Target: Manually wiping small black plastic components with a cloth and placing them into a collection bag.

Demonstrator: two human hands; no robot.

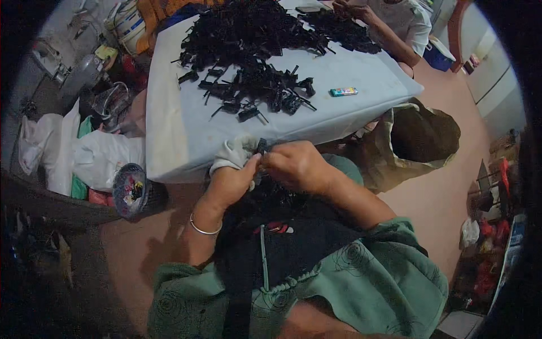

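Note:
My left hand (230, 185) is closed around a small black part (262, 146), whose upper end sticks up between my hands. Bunched white cloth (236, 151) covers the fingers of that hand or lies against them; I cannot tell which. From the other side my right hand (300, 165) pinches at the same part, its fingertips meeting the left thumb. Just beyond my hands, on the table (186, 133) with its pale cover, lies a big heap of similar black parts (243, 39). Several have thin rods sticking out.
A colourful lighter (344, 91) lies right of the heap. Across the table, another person's hand (355, 10) is over more black parts. A large open sack (389, 161) stands at the right on the floor. To the left are a dark basket (131, 192) and white bags (101, 158).

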